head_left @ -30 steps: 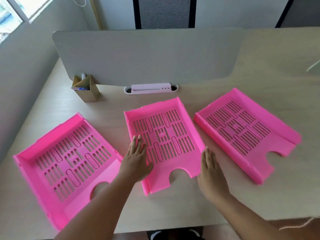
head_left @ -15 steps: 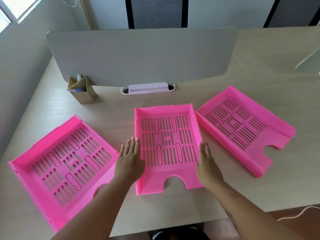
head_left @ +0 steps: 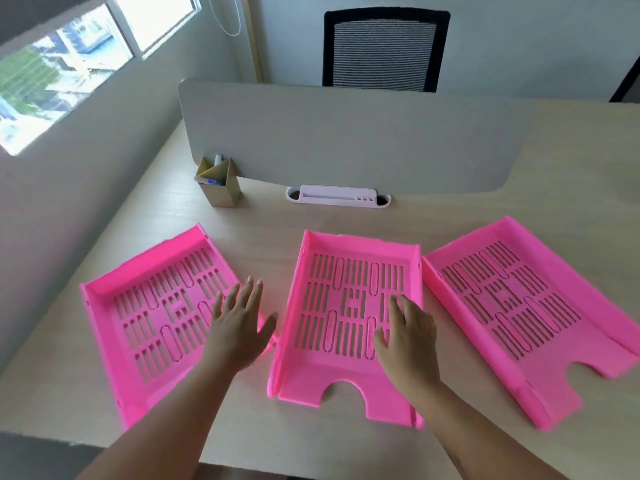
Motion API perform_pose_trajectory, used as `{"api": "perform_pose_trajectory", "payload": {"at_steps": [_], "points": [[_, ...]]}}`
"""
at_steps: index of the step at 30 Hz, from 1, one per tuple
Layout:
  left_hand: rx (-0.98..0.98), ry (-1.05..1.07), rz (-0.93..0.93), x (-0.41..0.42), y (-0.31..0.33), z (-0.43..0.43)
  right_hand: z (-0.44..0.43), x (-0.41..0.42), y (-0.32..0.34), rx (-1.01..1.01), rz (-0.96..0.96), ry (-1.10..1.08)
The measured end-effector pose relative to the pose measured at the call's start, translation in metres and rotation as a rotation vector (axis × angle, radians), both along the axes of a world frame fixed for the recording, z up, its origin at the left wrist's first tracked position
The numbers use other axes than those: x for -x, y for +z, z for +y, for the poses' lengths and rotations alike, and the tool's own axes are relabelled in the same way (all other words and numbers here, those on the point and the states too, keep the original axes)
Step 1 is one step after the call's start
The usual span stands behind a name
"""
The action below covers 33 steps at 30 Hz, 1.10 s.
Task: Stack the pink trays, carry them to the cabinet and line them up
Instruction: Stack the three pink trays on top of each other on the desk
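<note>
Three slotted pink trays lie side by side on the desk: a left tray [head_left: 145, 306], a middle tray [head_left: 332, 306] and a right tray [head_left: 540, 306]. My left hand [head_left: 239, 323] hovers with fingers spread over the right edge of the left tray, beside the gap to the middle tray. My right hand [head_left: 408, 334] is over the right side of the middle tray, fingers apart and slightly curled. Neither hand grips anything. No cabinet is in view.
A grey divider panel [head_left: 346, 140] stands across the back of the wooden desk [head_left: 263, 216]. A cardboard pen holder [head_left: 220, 187] and a white cable slot [head_left: 337, 195] sit at its base. A black mesh chair [head_left: 384, 46] is behind it; a wall and window lie left.
The middle tray was turned to lie straight. Both hands have shifted left: the left from the middle tray's left edge toward the left tray, the right from outside the tray onto its right side.
</note>
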<state>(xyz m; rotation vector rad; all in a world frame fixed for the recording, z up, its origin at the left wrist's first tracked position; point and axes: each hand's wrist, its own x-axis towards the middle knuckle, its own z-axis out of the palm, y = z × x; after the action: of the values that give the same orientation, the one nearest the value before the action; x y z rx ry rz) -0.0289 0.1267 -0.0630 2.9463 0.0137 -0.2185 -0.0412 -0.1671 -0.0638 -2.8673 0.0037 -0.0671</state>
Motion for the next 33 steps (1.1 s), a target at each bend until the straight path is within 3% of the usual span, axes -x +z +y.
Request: {"api": "perform_pose_trajectory", "payload": {"at_steps": [7,13,24,29,33], "points": [[-0.035,0.453,-0.004,0.045,0.029,0.067,0.092,-0.056,0.017,-0.206,0.029,0.388],[0.1,0.798,0.019,0.101,0.036,0.131,0.185,-0.067,0.024,-0.272,0.199,0.494],[0.819,1.07,-0.01,0.098,0.006,0.18,0.265,-0.087,0.009,-0.446,0.506,0.165],[0.781,1.139,-0.13,0.085,0.001,0.193,0.284,-0.091,0.013,-0.522,0.473,0.056],[0.728,1.01,-0.218,0.067,0.035,0.213,0.295,-0.096,0.033,-0.636,0.401,0.058]]}}
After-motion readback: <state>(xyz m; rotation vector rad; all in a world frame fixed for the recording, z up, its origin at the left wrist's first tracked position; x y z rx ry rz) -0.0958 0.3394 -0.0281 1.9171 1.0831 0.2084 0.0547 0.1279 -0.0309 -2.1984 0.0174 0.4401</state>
